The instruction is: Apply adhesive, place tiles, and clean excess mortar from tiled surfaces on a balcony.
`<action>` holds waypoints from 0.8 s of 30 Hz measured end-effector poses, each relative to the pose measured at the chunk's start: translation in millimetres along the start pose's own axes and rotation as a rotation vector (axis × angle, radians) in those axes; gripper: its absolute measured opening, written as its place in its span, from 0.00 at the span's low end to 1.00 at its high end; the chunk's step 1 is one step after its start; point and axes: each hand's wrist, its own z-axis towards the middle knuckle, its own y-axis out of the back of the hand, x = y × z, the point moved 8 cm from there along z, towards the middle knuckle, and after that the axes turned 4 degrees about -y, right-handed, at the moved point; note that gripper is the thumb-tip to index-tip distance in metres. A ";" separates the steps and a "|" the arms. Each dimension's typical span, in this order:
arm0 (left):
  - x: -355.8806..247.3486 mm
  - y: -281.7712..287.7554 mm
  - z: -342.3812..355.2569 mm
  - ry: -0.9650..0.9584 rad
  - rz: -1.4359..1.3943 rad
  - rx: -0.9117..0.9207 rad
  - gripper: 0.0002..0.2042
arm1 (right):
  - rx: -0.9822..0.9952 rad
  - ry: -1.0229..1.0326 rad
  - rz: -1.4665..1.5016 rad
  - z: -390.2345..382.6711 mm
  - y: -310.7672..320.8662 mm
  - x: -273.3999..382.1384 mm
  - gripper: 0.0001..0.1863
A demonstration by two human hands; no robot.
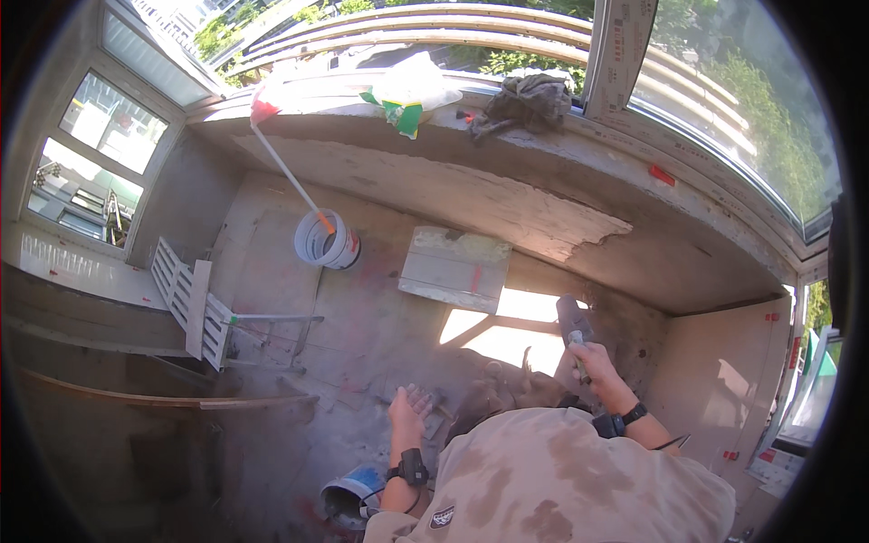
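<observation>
My right hand (593, 364) is closed round the handle of a trowel with a flat grey blade (572, 317). The blade points up and away from me, over the sunlit patch of floor. Left of my body, my left hand (410, 409) is held out with its fingers apart and nothing in it. Below that hand, near my left forearm, a bucket with a blue and white side (365, 477) stands on the floor. Ahead of both hands lies a pale, dusty rectangular block (453, 268).
A white bucket (341, 254) holds a long-handled tool. To the left leans a slatted folding stand (193, 303). The window ledge ahead carries a white and green bag (412, 95), a grey cloth (529, 102) and a red piece (662, 176). A pale panel (715, 389) stands at right.
</observation>
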 end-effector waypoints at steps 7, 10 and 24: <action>42.1 40.3 -62.8 0.015 -0.099 -0.210 0.22 | 0.088 -0.027 -0.199 50.4 -17.5 40.0 0.12; 71.9 64.9 -82.2 0.025 -0.155 -0.295 0.22 | 0.153 -0.039 -0.235 67.8 -30.7 46.5 0.10; 112.0 155.7 -58.8 -0.010 -0.372 -0.305 0.17 | 0.194 -0.045 -0.448 30.8 -116.2 21.6 0.14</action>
